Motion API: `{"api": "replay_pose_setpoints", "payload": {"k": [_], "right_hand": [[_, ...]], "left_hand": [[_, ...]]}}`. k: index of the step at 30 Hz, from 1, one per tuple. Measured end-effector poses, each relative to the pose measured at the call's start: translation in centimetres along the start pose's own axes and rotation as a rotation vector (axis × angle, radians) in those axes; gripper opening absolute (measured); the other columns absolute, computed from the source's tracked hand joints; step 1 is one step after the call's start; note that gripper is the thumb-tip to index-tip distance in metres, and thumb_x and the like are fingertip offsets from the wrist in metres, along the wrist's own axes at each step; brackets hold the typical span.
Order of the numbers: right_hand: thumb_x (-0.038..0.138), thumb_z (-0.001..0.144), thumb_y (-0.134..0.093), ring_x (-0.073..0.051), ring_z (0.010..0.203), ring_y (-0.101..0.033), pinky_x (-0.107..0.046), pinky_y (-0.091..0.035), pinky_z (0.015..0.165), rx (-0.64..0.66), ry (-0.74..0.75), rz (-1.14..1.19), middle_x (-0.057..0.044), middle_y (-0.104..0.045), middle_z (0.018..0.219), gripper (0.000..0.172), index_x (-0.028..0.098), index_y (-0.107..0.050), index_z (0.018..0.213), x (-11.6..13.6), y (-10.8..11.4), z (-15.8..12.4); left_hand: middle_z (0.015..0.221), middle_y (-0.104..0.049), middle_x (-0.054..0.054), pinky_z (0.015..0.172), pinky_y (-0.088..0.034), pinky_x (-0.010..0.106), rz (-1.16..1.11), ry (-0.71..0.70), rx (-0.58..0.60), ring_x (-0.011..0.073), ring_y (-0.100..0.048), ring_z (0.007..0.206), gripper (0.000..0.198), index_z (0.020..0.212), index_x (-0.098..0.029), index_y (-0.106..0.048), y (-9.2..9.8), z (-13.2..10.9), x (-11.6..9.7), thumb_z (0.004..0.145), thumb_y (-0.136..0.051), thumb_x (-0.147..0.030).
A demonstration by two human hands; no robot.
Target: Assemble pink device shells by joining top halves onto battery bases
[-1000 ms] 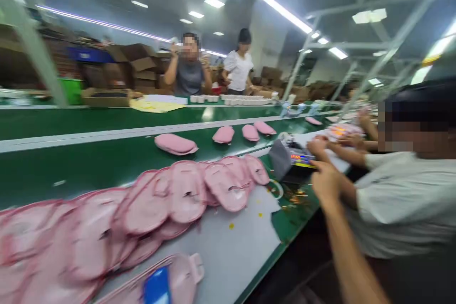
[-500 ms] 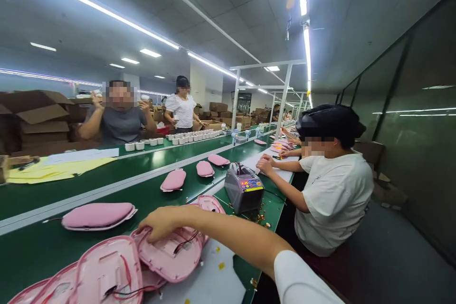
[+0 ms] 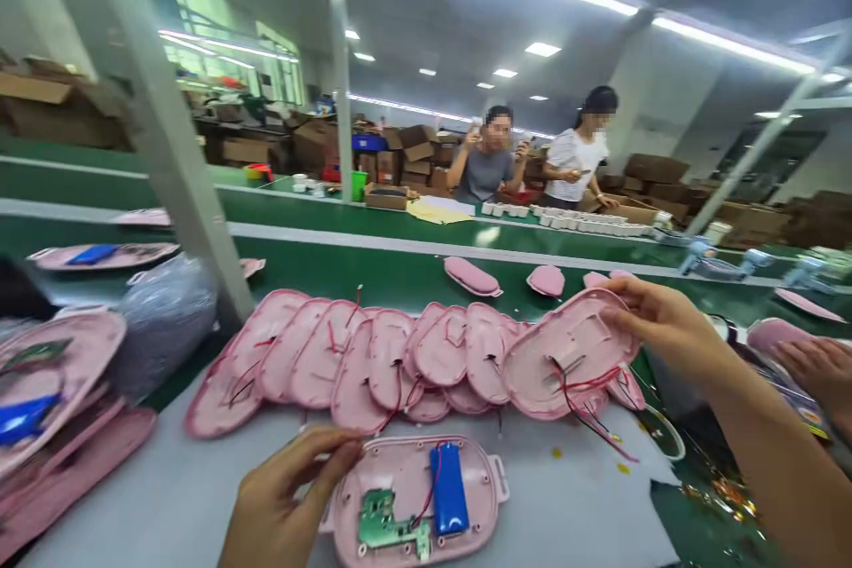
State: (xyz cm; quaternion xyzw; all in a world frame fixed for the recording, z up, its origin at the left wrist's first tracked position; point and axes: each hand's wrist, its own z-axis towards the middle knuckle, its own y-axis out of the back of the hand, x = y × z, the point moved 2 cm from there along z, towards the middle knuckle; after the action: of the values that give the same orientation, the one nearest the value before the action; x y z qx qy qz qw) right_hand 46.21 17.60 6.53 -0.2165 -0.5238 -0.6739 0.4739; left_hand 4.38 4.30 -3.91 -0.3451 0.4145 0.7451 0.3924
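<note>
My right hand (image 3: pixel 642 319) is closed on the upper right edge of a pink plastic shell (image 3: pixel 572 351), tilted with its hollow inside and red and black wires showing. My left hand (image 3: pixel 293 488) has its thumb and fingers pinched at the upper left rim of another pink shell, the open housing (image 3: pixel 479 497) below. Inside that housing lie a blue battery pack (image 3: pixel 450 488) and a green circuit board (image 3: pixel 386 519). Behind both hands, several wired pink shells (image 3: pixel 386 359) overlap in a row.
At left, a stack of pink housings (image 3: pixel 80 373) stands beside a clear plastic bag (image 3: pixel 163 319) and a metal post (image 3: pixel 166 124). Closed pink pieces (image 3: pixel 471 275) lie on the green belt (image 3: pixel 333 262). Another person's hand (image 3: pixel 808 373) is at the right; two people stand across the line.
My view has swung left, bringing my left hand and the open housing into sight. My right hand, earlier reaching onto the row, now holds a pink shell up at its right end.
</note>
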Motion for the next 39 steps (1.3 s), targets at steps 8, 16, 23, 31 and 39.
{"api": "replay_pose_setpoints", "payload": {"k": [8,16,23,31,39], "right_hand": [[0.045,0.079,-0.074,-0.016,0.074,-0.064,-0.023,-0.055,0.061,-0.142,-0.070,0.274,-0.007,-0.068,0.095,0.038,0.020,-0.064,0.106,4.7,-14.9,-5.8],[0.043,0.078,-0.074,-0.016,0.068,-0.064,-0.024,-0.053,0.056,-0.387,-0.064,0.261,-0.004,-0.067,0.089,0.039,0.020,-0.064,0.107,4.5,-17.8,-8.9],[0.042,0.083,-0.069,-0.020,0.085,-0.066,-0.031,-0.054,0.072,-0.209,0.002,0.177,-0.005,-0.068,0.099,0.035,0.023,-0.062,0.111,3.5,-17.3,-7.8],[0.029,0.085,-0.062,-0.018,0.075,-0.061,-0.029,-0.041,0.065,0.390,0.440,-0.484,-0.001,-0.068,0.084,0.017,0.022,-0.062,0.100,8.1,-20.5,-3.5],[0.020,0.081,-0.058,-0.015,0.068,-0.059,-0.024,-0.037,0.062,0.448,0.488,-0.385,-0.001,-0.067,0.077,0.021,0.017,-0.061,0.102,6.6,-21.4,-2.4]], "left_hand": [[0.087,-0.064,0.002,0.072,-0.055,0.025,0.009,-0.299,-0.136,0.0141,-0.062,0.080,0.009,0.094,-0.026,-0.073,-2.0,-1.0,-2.7,0.090,-0.066,-0.021],[0.127,-0.052,0.007,0.090,-0.055,0.037,-0.101,-0.221,-0.137,0.0210,-0.060,0.105,0.011,0.087,-0.025,-0.074,-2.8,-0.6,-2.1,0.086,-0.068,-0.016],[0.083,-0.066,0.000,0.056,-0.055,0.023,-0.556,0.271,0.032,0.0167,-0.067,0.066,0.057,0.113,-0.024,-0.048,-3.7,0.1,-0.3,0.070,-0.085,-0.024],[0.085,-0.066,0.002,0.059,-0.056,0.020,-0.430,0.176,0.117,0.0149,-0.067,0.070,0.038,0.103,-0.018,-0.058,-4.8,0.3,-1.1,0.074,-0.080,-0.028],[0.095,-0.068,0.003,0.074,-0.054,0.022,-0.389,0.188,0.246,0.0162,-0.067,0.086,0.030,0.109,-0.018,-0.057,-5.1,0.4,-0.4,0.084,-0.069,-0.029]]}}
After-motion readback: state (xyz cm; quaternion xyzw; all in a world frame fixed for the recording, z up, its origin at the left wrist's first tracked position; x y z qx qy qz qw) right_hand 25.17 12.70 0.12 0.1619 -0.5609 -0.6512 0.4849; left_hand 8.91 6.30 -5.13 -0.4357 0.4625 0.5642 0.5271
